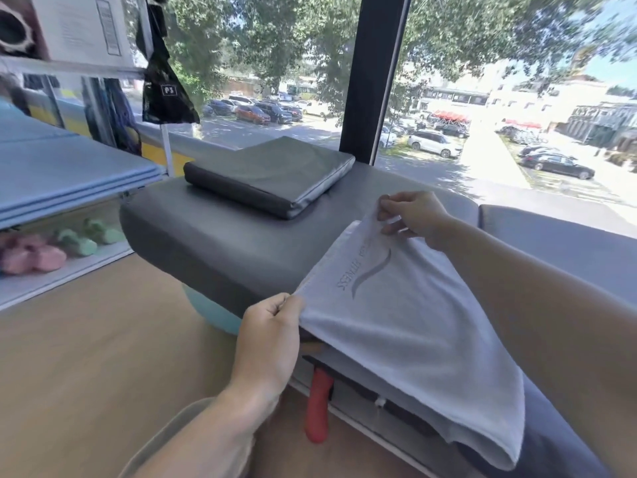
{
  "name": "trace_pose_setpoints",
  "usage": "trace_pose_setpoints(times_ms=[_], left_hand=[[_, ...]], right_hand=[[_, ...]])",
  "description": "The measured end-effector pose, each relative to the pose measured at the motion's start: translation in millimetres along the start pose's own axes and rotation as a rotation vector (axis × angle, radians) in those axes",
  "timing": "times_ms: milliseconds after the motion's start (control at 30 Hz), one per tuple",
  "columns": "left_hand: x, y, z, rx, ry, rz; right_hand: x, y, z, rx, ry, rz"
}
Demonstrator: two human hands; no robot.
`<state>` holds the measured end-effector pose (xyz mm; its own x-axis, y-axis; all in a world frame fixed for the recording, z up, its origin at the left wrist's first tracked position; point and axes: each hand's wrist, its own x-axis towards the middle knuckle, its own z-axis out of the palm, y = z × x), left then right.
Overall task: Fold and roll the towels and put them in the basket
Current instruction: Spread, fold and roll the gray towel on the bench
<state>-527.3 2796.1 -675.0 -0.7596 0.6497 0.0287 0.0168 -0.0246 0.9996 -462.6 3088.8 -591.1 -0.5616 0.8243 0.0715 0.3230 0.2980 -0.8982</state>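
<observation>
A white towel [410, 326] was held stretched over the near edge of a grey padded bench [213, 236], one corner in each hand; the left hand [272, 336] was closed in a pinch on the nearer corner, thumb against curled fingers, just off the bench's edge; the right hand [410, 215] was closed in a pinch on the farther corner, which was lifted a little above the padding; between the two hands a hemmed edge of the towel was drawn taut, and a grey wave logo with lettering was seen on the upper face; the rest of the cloth was draped down to the right, over the bench's side; a folded dark grey cushion [272, 174] lay on the bench farther back, well apart from the towel; a red handle [319, 405] hung below the bench's edge, beneath the towel; pink and green dumbbells [51, 250] were ranged on a low shelf at the left, under a stack of blue mats [69, 174]; parked cars and trees were seen through the window [517, 115] behind; no basket was shown in the view
</observation>
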Motion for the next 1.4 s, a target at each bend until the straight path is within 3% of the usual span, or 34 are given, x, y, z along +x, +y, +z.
trace_pose_setpoints(times_ms=[167,267,567,700,1000,1133,1400], left_hand=[[0,-4,-6,-0.075,-0.06,-0.044],[-2,-1,-10,-0.162,-0.007,-0.062],[0,-21,-25,0.055,0.042,-0.16],[-2,-21,-27,0.111,0.012,-0.212],[-2,-17,-27,0.086,-0.035,-0.108],[-2,-15,-23,0.052,-0.107,-0.129],[13,-24,-33,0.245,-0.036,0.024]], right_hand=[[9,10,21,-0.053,-0.004,0.025],[15,17,30,-0.161,0.032,0.017],[27,22,44,-0.451,0.109,-0.081],[28,15,43,-0.455,0.088,-0.063],[31,12,46,-0.428,-0.016,-0.005],[26,-10,42,-0.648,-0.175,0.148],[14,1,24,-0.594,-0.111,0.102]])
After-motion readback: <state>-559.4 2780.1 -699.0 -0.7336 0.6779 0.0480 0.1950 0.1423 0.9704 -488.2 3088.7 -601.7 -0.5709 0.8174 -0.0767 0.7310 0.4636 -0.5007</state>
